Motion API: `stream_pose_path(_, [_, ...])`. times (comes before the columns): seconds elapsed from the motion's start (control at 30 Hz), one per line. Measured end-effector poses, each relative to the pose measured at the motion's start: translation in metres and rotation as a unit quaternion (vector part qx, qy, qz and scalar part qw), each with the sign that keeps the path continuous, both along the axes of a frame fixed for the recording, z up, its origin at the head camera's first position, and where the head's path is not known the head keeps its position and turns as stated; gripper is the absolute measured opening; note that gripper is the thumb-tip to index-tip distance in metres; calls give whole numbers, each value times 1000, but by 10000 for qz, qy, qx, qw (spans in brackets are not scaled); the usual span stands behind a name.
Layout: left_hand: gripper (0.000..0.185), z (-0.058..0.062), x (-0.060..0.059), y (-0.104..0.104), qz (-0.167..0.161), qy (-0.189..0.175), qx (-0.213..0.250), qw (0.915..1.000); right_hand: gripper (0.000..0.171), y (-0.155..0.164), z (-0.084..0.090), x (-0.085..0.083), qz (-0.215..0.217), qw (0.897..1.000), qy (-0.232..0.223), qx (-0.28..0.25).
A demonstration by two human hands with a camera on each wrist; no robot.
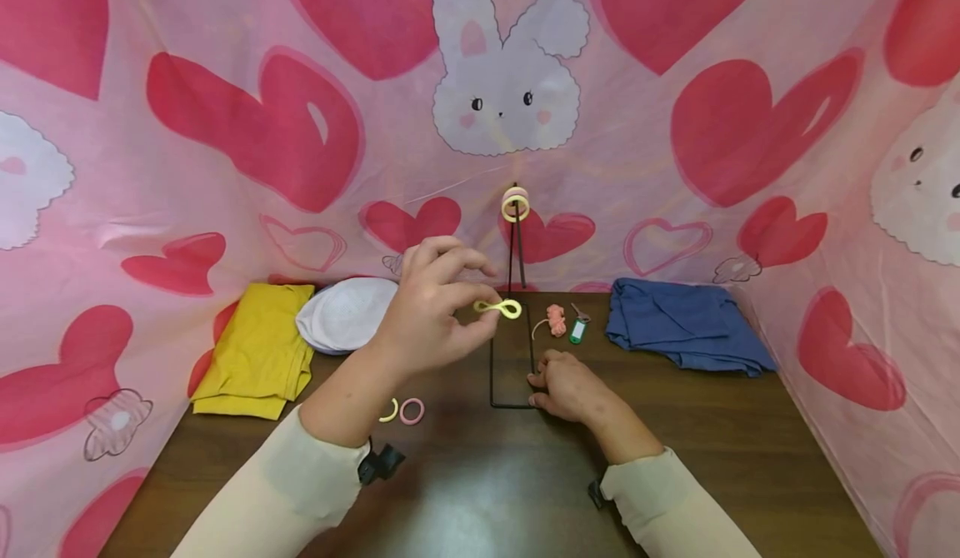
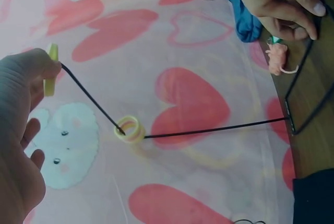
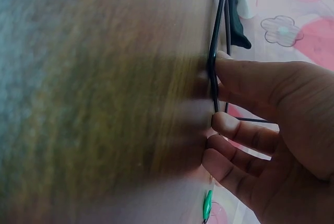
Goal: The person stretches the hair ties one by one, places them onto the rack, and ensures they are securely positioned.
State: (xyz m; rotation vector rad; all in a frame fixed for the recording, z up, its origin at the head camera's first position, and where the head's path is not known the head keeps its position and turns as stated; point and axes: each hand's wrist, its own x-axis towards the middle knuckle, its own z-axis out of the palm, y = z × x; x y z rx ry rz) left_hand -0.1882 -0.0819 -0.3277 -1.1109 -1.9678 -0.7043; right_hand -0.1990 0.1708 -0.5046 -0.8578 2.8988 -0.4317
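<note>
My left hand (image 1: 435,308) pinches a yellow ring (image 1: 513,309) between thumb and forefinger; in the head view the ring looks squeezed into a figure eight. A black wire stand (image 1: 492,375) rises from the table, with yellow and pink rings (image 1: 515,209) hanging on its upper part. In the left wrist view, the wire's free end reaches the pinched ring (image 2: 50,83); whether it passes through cannot be told. My right hand (image 1: 570,387) grips the right side of the stand's base with thumb and fingertips.
On the table (image 1: 675,425) lie a pink ring (image 1: 402,411) and a yellow one (image 1: 393,413) partly behind my left arm. Folded yellow cloth (image 1: 258,346) and a white cap-like item (image 1: 341,316) lie left; pink yarn (image 1: 556,321), a green-tagged key (image 1: 577,330) and blue cloth (image 1: 682,325) right.
</note>
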Motion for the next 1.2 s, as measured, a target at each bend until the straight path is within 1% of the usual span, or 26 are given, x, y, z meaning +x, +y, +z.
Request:
stream_pose_path(0.2, [4, 10, -2, 7, 76, 175, 168, 9997, 38, 0, 0, 0, -4, 10000, -22, 14])
stream_pose_path(0.4, [2, 12, -6, 12, 243, 276, 211, 9991, 38, 0, -3, 0, -103, 9999, -85, 35])
stream_pose_path(0.67, [3, 12, -14, 14, 448, 278, 14, 9986, 38, 1, -4, 1, -102, 9999, -52, 21])
stream_pose_path(0.93, [4, 12, -30, 17, 762, 184, -58, 9969, 38, 2, -5, 0, 3, 10000, 61, 10])
stream_pose_path(1.2, [6, 10, -50, 20, 1123, -57, -100, 9936, 38, 2, -4, -1, 79, 9998, 135, 96])
